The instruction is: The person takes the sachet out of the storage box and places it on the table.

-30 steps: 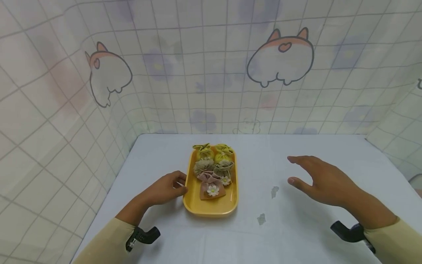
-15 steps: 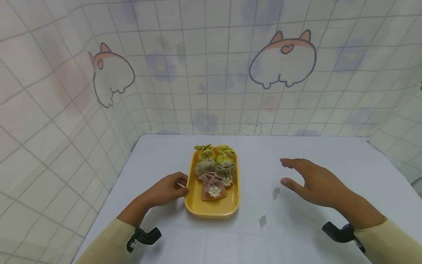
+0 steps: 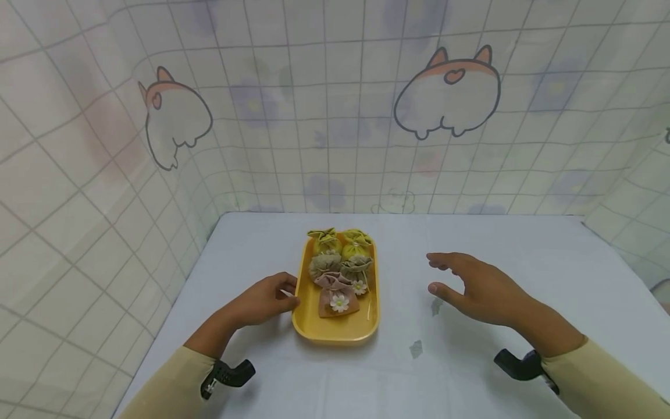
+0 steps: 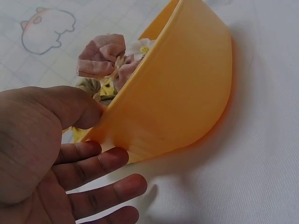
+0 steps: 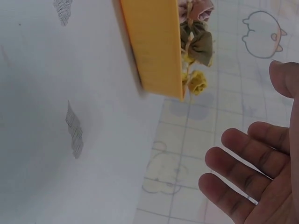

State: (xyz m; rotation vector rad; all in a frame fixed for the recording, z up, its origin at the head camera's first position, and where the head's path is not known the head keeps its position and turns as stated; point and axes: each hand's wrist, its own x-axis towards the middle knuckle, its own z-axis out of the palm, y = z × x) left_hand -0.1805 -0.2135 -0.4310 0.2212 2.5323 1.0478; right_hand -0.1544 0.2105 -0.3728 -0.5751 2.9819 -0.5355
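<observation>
A yellow tray [image 3: 335, 331] lies on the white table, holding several small drawstring pouches. Two yellow-green pouches [image 3: 355, 249] are at its far end, two grey-green pouches [image 3: 324, 265] in the middle, and a pink pouch [image 3: 332, 308] with a white flower lies nearest. My left hand [image 3: 267, 299] pinches the tray's left side, thumb at the rim and fingertips against the outer wall [image 4: 173, 98]. To the right of the tray, my right hand [image 3: 481, 288] hovers over the table with fingers spread and nothing in it; its palm and fingers show in the right wrist view.
Two grey patches [image 3: 416, 349] mark the white tabletop [image 3: 366, 384] between tray and right hand. A grid-patterned curtain [image 3: 340, 145] with cartoon animals hangs behind the table and along its sides. Each wrist wears a black camera mount [image 3: 227, 375].
My right hand has moved left toward the tray, still spread and holding nothing. My left hand and the tray with its pouches have stayed in place.
</observation>
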